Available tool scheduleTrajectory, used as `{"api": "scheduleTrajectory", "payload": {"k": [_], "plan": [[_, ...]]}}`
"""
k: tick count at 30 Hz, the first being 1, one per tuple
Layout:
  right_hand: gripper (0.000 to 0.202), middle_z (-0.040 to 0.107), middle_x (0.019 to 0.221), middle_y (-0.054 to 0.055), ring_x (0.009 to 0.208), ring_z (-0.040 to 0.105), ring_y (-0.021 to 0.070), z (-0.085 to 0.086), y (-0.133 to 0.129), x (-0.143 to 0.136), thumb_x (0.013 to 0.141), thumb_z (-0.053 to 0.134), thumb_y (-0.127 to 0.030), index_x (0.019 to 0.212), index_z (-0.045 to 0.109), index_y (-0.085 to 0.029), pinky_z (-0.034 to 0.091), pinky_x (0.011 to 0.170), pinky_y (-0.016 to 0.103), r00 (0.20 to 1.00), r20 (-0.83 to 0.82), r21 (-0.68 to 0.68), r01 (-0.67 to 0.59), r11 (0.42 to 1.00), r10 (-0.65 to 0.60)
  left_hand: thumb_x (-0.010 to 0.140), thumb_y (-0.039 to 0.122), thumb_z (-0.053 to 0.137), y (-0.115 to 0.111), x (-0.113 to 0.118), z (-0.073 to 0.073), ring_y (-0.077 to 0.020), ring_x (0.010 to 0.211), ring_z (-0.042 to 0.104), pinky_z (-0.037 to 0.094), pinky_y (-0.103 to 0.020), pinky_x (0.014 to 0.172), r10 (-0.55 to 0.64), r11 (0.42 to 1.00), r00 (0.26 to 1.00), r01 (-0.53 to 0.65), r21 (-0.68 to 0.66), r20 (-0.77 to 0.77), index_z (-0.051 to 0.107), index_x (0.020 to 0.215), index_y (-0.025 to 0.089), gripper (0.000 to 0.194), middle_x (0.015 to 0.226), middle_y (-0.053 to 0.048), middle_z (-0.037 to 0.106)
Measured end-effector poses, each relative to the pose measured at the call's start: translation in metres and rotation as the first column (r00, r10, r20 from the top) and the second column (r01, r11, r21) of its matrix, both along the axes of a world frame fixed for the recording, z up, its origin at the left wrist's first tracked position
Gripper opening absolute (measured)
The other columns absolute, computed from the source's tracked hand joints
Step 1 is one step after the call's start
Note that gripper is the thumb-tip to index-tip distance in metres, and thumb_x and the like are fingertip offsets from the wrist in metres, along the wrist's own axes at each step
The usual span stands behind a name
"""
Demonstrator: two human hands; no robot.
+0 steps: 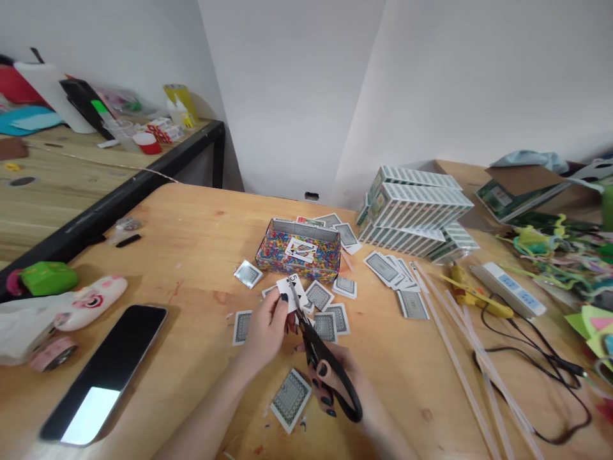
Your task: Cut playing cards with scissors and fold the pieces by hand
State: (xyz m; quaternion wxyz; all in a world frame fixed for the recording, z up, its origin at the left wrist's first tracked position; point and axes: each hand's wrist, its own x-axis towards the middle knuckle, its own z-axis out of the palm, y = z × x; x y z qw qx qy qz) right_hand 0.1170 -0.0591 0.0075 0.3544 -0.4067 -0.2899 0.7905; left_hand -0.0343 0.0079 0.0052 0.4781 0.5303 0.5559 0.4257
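My left hand [268,319] pinches a white playing card [287,295] marked with a 5 and black spades. Black scissors [318,348] are gripped in my right hand [335,377], their blades lying at the card's right part. Just beyond, a colourful speckled open box [297,255] holds a face card [301,250]. Around my hands lie several patterned card backs, among them one near the front [291,399] and one just right of the blades [325,326]. A shiny wrapped card [248,273] rests left of the box.
Stacked striped card boxes [414,207] stand at the back right. Further right are clear glue sticks [454,358], a yellow glue gun [479,297], a power strip [510,291] and black cable. On the left lie a phone [108,370] and a white toy [90,303].
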Motion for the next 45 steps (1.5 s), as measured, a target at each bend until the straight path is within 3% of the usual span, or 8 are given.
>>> {"api": "scheduleTrajectory", "payload": {"k": [22, 35, 41, 45], "plan": [[0.051, 0.041, 0.056, -0.007, 0.037, 0.032, 0.0026, 0.007, -0.001, -0.003, 0.063, 0.070, -0.052, 0.093, 0.052, -0.014, 0.025, 0.031, 0.014, 0.999, 0.013, -0.023, 0.033, 0.999, -0.033, 0.080, 0.027, 0.038, 0.001, 0.001, 0.003, -0.0123, 0.049, 0.048, 0.039, -0.021, 0.047, 0.003, 1.000, 1.000, -0.002, -0.026, 0.017, 0.051, 0.074, 0.019, 0.016, 0.055, 0.004, 0.050], [0.048, 0.038, 0.052, -0.008, 0.036, 0.032, 0.0029, 0.004, 0.000, -0.005, 0.063, 0.069, -0.053, 0.088, 0.054, -0.015, 0.026, 0.031, 0.014, 0.999, 0.033, -0.006, 0.022, 1.000, -0.021, 0.079, 0.028, 0.039, 0.006, 0.001, 0.006, -0.0115, 0.045, 0.048, 0.039, -0.020, 0.044, 0.098, 0.990, 0.992, -0.089, -0.108, 0.084, 0.050, 0.068, 0.019, 0.018, 0.052, 0.005, 0.050], [0.050, 0.042, 0.057, -0.006, 0.037, 0.032, 0.0027, 0.001, -0.002, -0.006, 0.065, 0.068, -0.053, 0.094, 0.052, -0.015, 0.027, 0.032, 0.015, 1.000, 0.010, 0.014, 0.001, 1.000, -0.001, 0.081, 0.029, 0.039, 0.007, -0.002, -0.001, -0.0108, 0.047, 0.045, 0.035, -0.020, 0.045, 0.082, 0.995, 0.996, -0.081, -0.061, 0.019, 0.048, 0.070, 0.019, 0.018, 0.053, 0.005, 0.047], [0.051, 0.041, 0.056, -0.006, 0.040, 0.035, 0.0045, 0.004, -0.001, -0.006, 0.066, 0.066, -0.055, 0.094, 0.051, -0.015, 0.029, 0.034, 0.016, 1.000, -0.013, 0.032, 0.018, 0.999, -0.018, 0.081, 0.028, 0.039, 0.003, 0.001, 0.001, -0.0111, 0.046, 0.044, 0.033, -0.020, 0.045, 0.040, 0.999, 0.996, -0.042, -0.027, -0.076, 0.049, 0.068, 0.019, 0.019, 0.050, 0.006, 0.045]]}}
